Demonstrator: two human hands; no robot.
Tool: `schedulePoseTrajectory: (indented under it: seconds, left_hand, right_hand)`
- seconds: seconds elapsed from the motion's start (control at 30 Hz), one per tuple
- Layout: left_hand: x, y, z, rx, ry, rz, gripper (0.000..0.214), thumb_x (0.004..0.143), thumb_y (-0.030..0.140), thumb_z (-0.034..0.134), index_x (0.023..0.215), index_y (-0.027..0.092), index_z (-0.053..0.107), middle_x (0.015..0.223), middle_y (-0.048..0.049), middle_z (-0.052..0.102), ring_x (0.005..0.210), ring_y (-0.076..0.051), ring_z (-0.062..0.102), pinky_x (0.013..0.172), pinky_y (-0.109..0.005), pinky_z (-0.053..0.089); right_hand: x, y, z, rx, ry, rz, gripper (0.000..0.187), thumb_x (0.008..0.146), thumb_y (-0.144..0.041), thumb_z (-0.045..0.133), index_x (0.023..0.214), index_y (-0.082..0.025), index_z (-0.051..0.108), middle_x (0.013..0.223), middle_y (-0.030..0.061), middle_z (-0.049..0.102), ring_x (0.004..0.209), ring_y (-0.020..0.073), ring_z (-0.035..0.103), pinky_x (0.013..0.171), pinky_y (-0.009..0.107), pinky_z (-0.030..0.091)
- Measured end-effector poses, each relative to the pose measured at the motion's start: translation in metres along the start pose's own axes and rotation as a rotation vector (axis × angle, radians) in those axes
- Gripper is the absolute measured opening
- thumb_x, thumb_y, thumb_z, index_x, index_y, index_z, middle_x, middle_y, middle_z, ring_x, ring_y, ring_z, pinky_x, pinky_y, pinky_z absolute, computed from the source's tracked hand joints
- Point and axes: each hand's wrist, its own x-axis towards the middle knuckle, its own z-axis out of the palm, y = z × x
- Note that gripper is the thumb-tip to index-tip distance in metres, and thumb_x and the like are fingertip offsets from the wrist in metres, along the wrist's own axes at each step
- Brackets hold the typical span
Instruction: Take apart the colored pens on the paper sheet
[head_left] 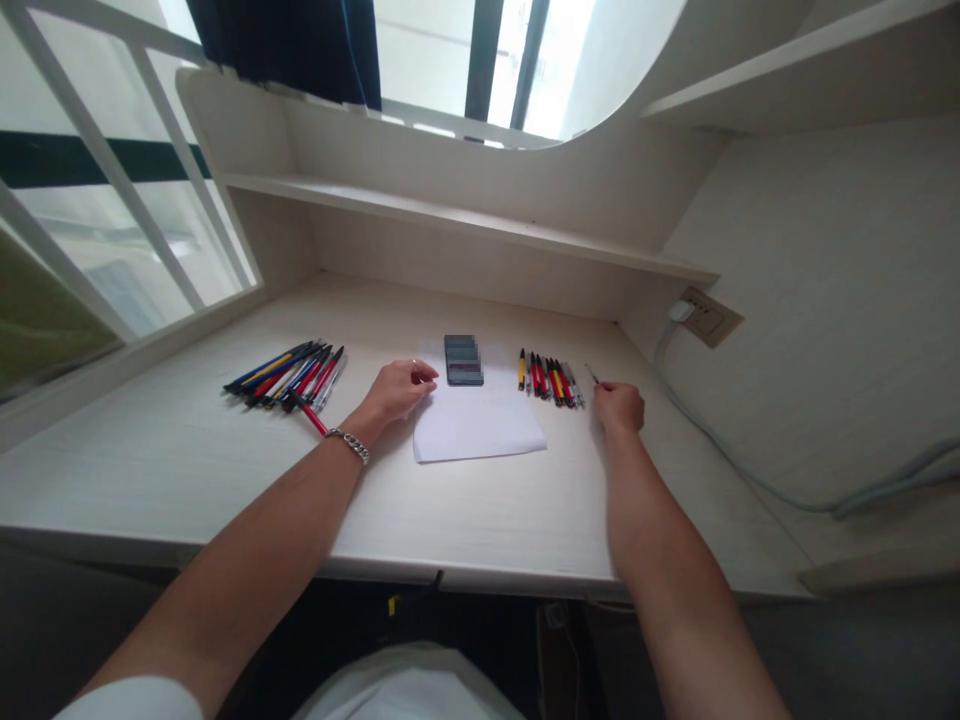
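My right hand (619,407) is closed around a slim pen (592,374). Only its far end sticks out past the fingers, pointing away and to the left. Just left of that hand lies a row of pens (551,380) in yellow, red, black and clear, side by side. My left hand (401,390) rests by the left edge of a white sheet of paper (480,428), its fingers loosely bent and apart, with nothing seen in them. A looser heap of pens (289,375) lies further left, and one red pen (313,417) points toward my left wrist.
A dark phone (464,360) lies at the paper's far edge. Behind the white desk (480,525) runs a low shelf (450,215). On the right wall, a plug sits in a socket (709,315), and its cable (712,445) hangs along the desk's right side.
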Motion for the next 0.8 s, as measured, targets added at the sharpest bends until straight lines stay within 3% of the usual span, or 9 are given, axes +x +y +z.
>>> schedulePoseTrajectory:
  seconds: [0.33,0.8]
  left_hand:
    - [-0.0016,0.0035,0.0010,-0.044,-0.020,-0.027,0.021,0.073,0.027,0.072,0.091,0.018,0.078,0.089,-0.0105,0.077,0.080,-0.023,0.069,0.074,-0.036,0.054]
    - [-0.0015,0.0002,-0.0002,-0.041,-0.014,-0.009,0.022,0.073,0.028,0.072,0.092,0.018,0.078,0.091,-0.0116,0.077,0.082,-0.026,0.070,0.077,-0.039,0.055]
  right_hand:
    - [-0.0039,-0.0080,0.0087,-0.107,-0.119,-0.163,0.034,0.085,-0.039,0.059,0.106,-0.025,0.081,0.112,0.0180,0.075,0.099,0.0316,0.070,0.080,0.040,0.052]
    - [-0.0035,-0.0106,0.0044,-0.090,-0.125,-0.214,0.042,0.087,-0.042,0.057,0.116,-0.018,0.076,0.115,0.0215,0.072,0.104,0.0325,0.067,0.085,0.042,0.051]
